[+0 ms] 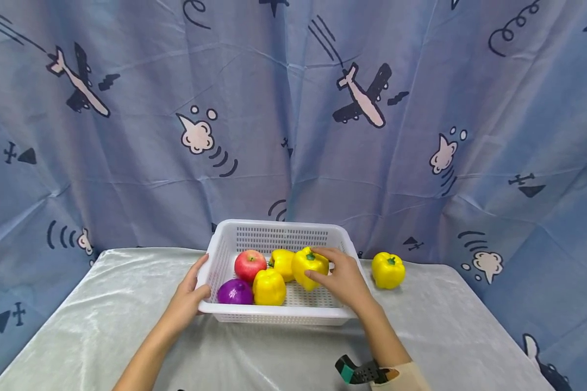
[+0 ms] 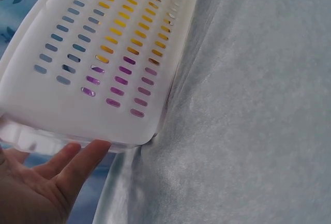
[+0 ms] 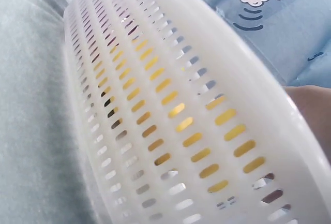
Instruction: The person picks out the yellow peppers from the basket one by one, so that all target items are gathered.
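A white slotted plastic basket (image 1: 279, 314) stands on the cloth. My left hand (image 1: 188, 296) holds its left rim, thumb at the front corner; in the left wrist view the fingers (image 2: 85, 164) lie at the basket's end wall. Inside the basket, my right hand (image 1: 344, 279) grips a yellow bell pepper (image 1: 307, 267) between thumb and fingers. Beside it are two more yellow bell peppers, one behind (image 1: 282, 263) and one in front (image 1: 269, 288), a red apple (image 1: 249, 265) and a shiny round purple item (image 1: 236, 293). The basket wall hides most of my right hand in the right wrist view.
Another yellow bell pepper (image 1: 388, 270) sits on the pale cloth-covered table (image 1: 445, 326), to the right of the basket. A blue curtain (image 1: 254, 119) with airplane drawings hangs behind the table. A black strap (image 1: 367, 372) is on my right wrist.
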Tool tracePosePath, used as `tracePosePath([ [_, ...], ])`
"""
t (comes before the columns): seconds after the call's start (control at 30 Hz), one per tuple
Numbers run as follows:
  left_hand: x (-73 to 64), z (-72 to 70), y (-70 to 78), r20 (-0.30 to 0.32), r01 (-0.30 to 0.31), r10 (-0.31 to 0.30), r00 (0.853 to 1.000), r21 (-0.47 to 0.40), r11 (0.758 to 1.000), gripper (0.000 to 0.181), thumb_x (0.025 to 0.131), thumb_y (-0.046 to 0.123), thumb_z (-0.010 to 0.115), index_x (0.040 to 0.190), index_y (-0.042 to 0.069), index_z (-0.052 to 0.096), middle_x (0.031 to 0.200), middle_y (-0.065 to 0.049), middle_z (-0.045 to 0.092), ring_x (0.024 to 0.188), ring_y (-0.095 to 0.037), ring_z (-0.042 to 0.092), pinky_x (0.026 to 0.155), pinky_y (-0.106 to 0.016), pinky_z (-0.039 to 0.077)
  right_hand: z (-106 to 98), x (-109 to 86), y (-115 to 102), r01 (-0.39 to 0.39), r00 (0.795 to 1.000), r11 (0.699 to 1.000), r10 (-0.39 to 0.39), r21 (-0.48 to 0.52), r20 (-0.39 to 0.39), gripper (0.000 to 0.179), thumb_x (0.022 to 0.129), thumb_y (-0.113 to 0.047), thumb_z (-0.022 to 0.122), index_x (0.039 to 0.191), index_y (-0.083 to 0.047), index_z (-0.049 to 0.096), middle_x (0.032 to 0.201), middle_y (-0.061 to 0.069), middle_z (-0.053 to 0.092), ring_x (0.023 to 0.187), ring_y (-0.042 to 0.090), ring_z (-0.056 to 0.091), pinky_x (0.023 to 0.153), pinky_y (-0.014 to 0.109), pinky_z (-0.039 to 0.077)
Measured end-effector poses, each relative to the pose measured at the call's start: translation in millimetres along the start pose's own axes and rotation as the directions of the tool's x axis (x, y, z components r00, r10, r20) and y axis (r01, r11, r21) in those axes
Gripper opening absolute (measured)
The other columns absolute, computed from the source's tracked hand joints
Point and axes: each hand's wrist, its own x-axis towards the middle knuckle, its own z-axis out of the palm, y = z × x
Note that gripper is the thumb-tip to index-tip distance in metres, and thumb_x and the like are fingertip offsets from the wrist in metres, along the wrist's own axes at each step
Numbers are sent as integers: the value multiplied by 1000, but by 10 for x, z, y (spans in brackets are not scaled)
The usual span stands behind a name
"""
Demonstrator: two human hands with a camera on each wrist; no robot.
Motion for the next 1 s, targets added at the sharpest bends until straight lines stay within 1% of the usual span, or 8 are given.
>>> tracePosePath([
  [0.1,1,8,-7,-7,8,-8,1000,3,1000,88,82,-4,44,162,25,21,153,-28,40,111,-32,57,65,-33,55,-41,-23,-4,5,1000,1000,-5,-16,-14,55,85,-34,79,136,-18,65,143,8,62,130,32,58,97,49,56],
  [0.23,-6,3,-14,-9,24,-24,1000,6,1000,88,83,-3,43,162,26,20,153,-28,40,111,-32,57,66,-33,55,-105,-67,-20,28,999,997,-29,-66,-14,54,85,-32,79,136,-18,65,145,10,59,130,35,58,97,50,56],
  [0.33,-9,1,-21,-9,28,-28,1000,-2,1000,87,83,-4,43,162,26,21,152,-28,40,112,-33,57,68,-33,56,-158,-101,-29,66,998,994,-67,-92,-10,54,85,-31,79,136,-17,66,147,12,58,132,38,56,101,55,52],
  [0.47,-1,14,-29,0,21,-21,1000,-16,1000,88,83,-5,42,162,25,20,153,-29,39,114,-34,57,68,-33,57,-257,-148,-27,109,993,986,-115,-127,-40,53,84,-28,80,134,-16,67,144,13,60,132,40,56,104,61,48],
  [0.57,2,21,-32,1,20,-20,1000,-20,1000,88,84,-5,42,163,25,20,153,-29,39,114,-34,57,69,-33,57,-343,-179,-25,138,987,977,-150,-163,-63,53,83,-26,81,133,-15,68,143,13,61,129,41,58,102,60,50],
  [0.67,-1,20,-25,-8,22,-22,1000,-21,1000,87,84,-4,42,162,26,20,153,-29,40,114,-34,57,69,-33,57,-432,-213,-31,151,983,974,-166,-170,-76,54,83,-25,81,133,-13,67,143,14,60,129,42,58,101,60,51],
  [0.8,4,17,-14,-1,14,-14,1000,-19,1000,87,84,-4,42,163,26,20,154,-29,39,117,-34,56,69,-33,58,-580,-272,-34,138,981,979,-157,-153,-118,54,83,-24,81,134,-12,67,144,14,60,129,42,58,98,59,52],
  [1.0,2,-7,0,2,18,-18,1000,-10,1000,87,84,-3,42,163,26,19,155,-28,38,117,-34,56,70,-33,57,-838,-347,-41,143,960,979,-174,-147,-221,53,82,-19,82,133,-11,67,144,16,60,125,44,59,93,57,56],
])
